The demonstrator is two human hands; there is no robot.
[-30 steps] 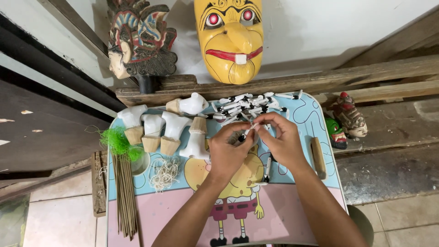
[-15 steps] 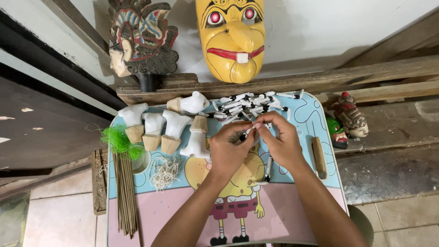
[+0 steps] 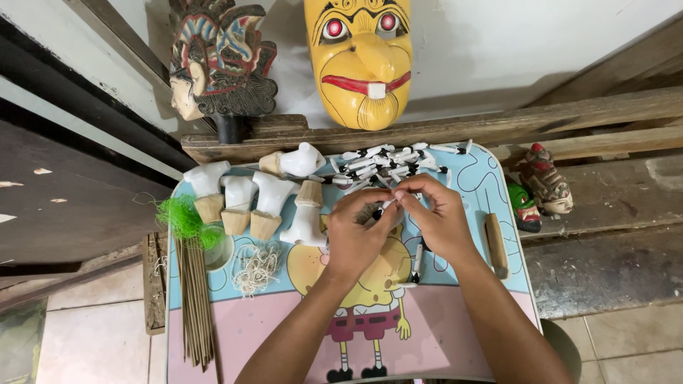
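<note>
From the head camera, both hands meet over the middle of the small cartoon-printed table (image 3: 491, 178). The left hand (image 3: 356, 238) and right hand (image 3: 437, 220) are both closed, fingertips pinching one small white-and-black stick piece (image 3: 385, 207) between them — just below the pile of similar pieces (image 3: 388, 162). White carved figures (image 3: 270, 203) stand to the left; a yellow mask (image 3: 361, 60) hangs above.

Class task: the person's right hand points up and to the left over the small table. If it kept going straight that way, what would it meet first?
The right hand would first meet the left hand, whose fingertips already pinch the same small white stick. Beyond lie the white carved pieces, though depth is unclear.
</note>
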